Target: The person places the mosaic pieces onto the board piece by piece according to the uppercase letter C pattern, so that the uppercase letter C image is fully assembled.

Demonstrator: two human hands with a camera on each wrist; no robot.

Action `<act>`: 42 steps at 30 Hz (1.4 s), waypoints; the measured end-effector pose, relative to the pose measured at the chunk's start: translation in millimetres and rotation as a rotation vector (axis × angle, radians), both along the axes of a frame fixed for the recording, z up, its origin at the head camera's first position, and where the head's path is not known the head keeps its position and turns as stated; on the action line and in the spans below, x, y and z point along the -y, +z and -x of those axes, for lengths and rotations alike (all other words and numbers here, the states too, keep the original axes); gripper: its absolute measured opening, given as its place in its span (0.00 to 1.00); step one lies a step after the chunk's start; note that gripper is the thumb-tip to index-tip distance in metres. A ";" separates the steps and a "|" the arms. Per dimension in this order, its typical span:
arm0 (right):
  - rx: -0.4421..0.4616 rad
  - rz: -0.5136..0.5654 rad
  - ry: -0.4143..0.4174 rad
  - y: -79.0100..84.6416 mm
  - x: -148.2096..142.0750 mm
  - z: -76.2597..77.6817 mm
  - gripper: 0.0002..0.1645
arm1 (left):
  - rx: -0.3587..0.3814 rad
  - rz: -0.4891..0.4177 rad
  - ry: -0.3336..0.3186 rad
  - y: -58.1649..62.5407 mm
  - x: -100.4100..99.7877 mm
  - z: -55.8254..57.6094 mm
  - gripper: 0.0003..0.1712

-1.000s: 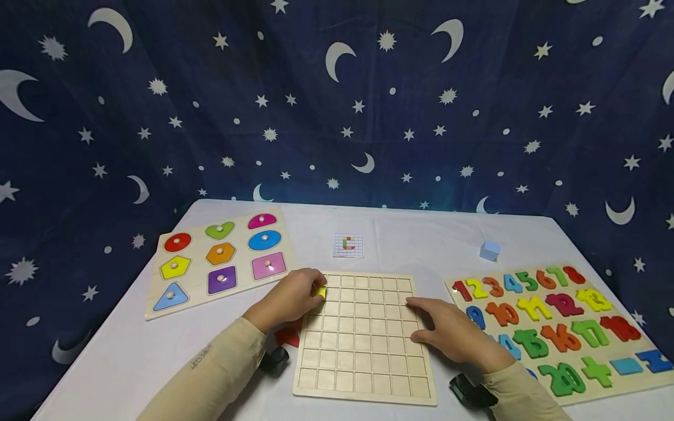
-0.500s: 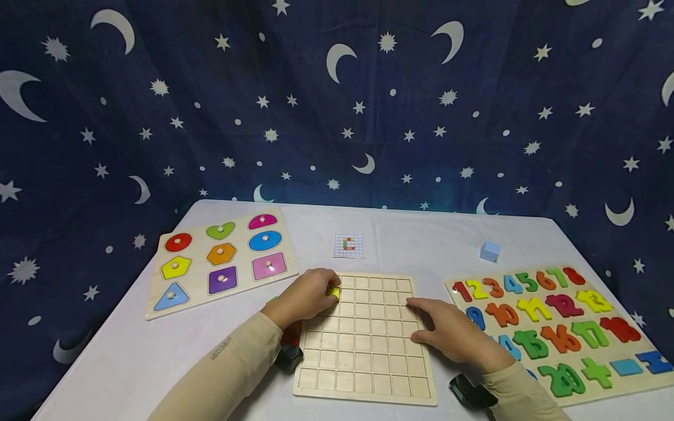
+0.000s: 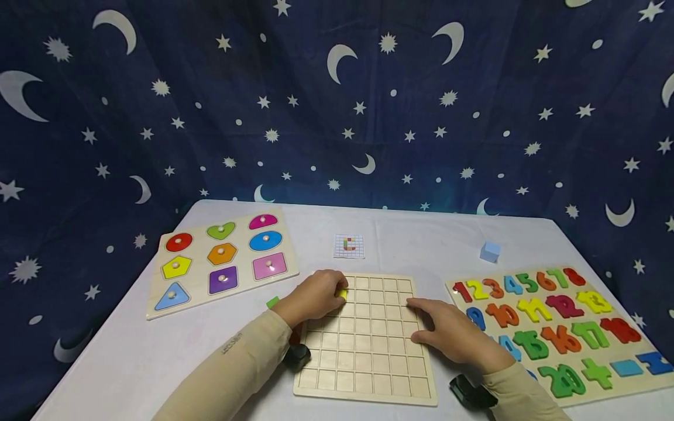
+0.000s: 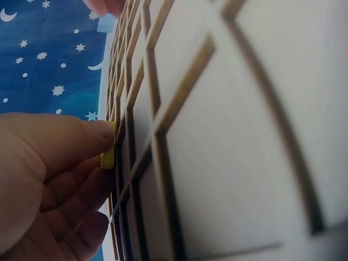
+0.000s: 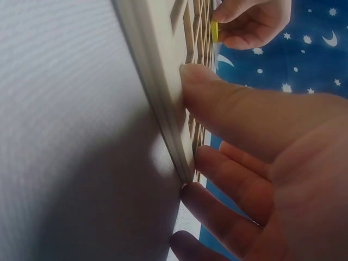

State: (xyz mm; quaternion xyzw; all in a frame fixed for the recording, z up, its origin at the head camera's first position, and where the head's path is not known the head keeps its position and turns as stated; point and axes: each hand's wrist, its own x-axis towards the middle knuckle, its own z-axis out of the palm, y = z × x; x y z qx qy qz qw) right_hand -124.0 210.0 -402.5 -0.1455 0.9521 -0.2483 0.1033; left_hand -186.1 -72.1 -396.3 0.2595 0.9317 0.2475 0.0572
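Even light covers the bench [image 3: 421,240] in the head view; the right-wrist view shows a broad shadow [image 5: 103,196] beside the board [image 5: 160,65]; the left-wrist view blurs rightward.

Staged play area, room type unclear, starry backdrop [image 3: 295,70], white table [image 3: 411,240], shape puzzle [image 3: 197,275], number puzzle [image 3: 569,358]

Yellow piece [image 4: 108,155] partly hidden by left hand [image 3: 316,296]; sleeve print [image 3: 231,343] blurred, probably lettering.
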 end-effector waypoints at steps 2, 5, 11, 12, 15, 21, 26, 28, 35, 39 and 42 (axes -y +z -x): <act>-0.005 0.000 0.003 -0.4 -0.5 0.1 0.38 | 0.005 0.008 0.003 0.4 -1.3 0.3 0.09; -0.017 0.001 0.009 -1.0 -0.9 0.2 0.38 | -0.001 0.014 -0.001 0.4 -3.1 1.0 0.09; -0.022 0.004 0.013 -1.4 -1.1 0.6 0.37 | -0.027 0.016 -0.024 -0.5 -5.4 2.7 0.07; -0.021 0.004 0.013 -1.4 -1.0 0.6 0.37 | -0.028 0.014 -0.026 -0.6 -5.8 3.1 0.07; -0.019 0.004 0.010 -1.4 -0.9 0.5 0.37 | -0.032 0.012 -0.027 -0.9 -7.1 4.2 0.08; -0.025 0.003 0.008 -1.2 -0.7 0.3 0.37 | -0.039 0.008 -0.031 0.0 -9.0 4.4 0.09; -0.018 0.012 0.001 -0.6 -0.2 -0.1 0.37 | -0.012 0.017 -0.020 1.1 -11.1 4.3 0.10; -0.019 0.015 0.002 -0.5 -0.3 -0.1 0.37 | -0.008 0.016 -0.019 1.1 -11.7 4.6 0.10; -0.019 0.021 0.009 -0.6 -0.7 0.1 0.37 | -0.006 0.003 -0.020 -0.9 -11.8 4.8 0.11; -0.025 0.020 0.012 -0.8 -0.9 0.0 0.37 | 0.002 0.002 -0.023 -1.5 -11.5 4.7 0.10; -0.029 0.021 0.016 -0.6 -1.1 0.1 0.37 | 0.005 -0.001 -0.030 -1.0 -10.7 4.2 0.10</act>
